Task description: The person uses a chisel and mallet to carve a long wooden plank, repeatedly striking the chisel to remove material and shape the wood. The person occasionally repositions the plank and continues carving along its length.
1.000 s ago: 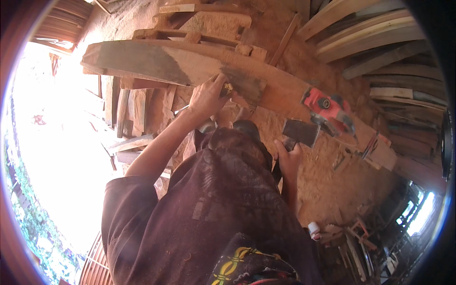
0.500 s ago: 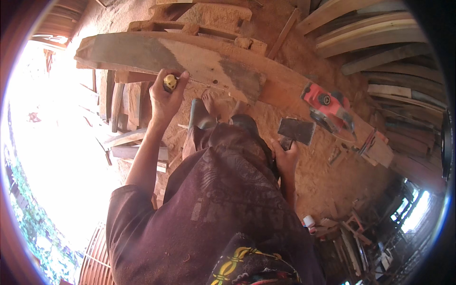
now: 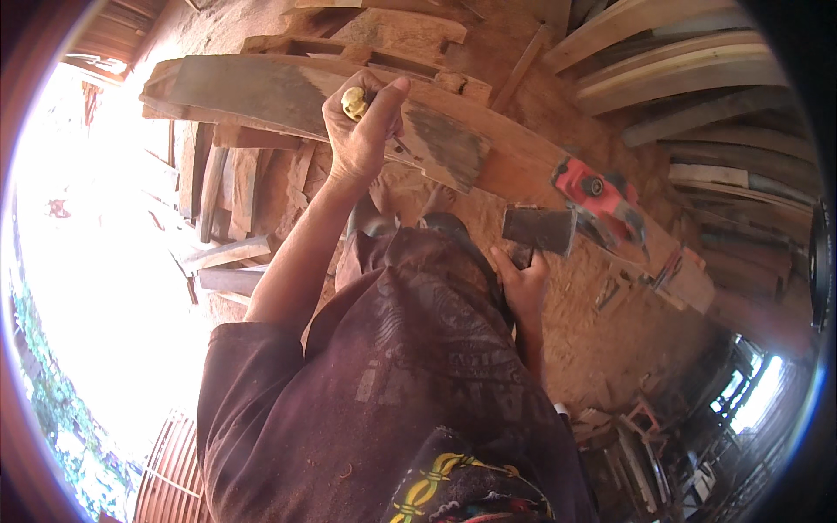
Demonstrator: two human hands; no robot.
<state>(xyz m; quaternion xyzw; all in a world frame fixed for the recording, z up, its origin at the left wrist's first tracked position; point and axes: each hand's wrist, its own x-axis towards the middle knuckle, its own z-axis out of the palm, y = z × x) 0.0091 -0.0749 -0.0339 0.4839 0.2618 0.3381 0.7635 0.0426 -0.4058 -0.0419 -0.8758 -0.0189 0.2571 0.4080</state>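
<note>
My left hand is closed round a yellow-handled tool. Only the rounded end of its handle shows above my fist; the rest is hidden by my fingers. The fist is over a long curved plank with dark grey patches, near a small hole in it. Low beside my right leg, my right hand grips the short handle of a mallet with a dark, rectangular head. The mallet head is nearest the plank's right part, and I cannot tell whether they touch.
A red and black power tool rests on the right part of the timber. Curved boards are stacked at the far right. Wood offcuts lie at the left, and sawdust covers the ground round my bare feet.
My left hand has moved right and slightly farther away along the plank, carrying the yellow-handled tool. My right hand keeps hold of the mallet, whose head has shifted slightly left.
</note>
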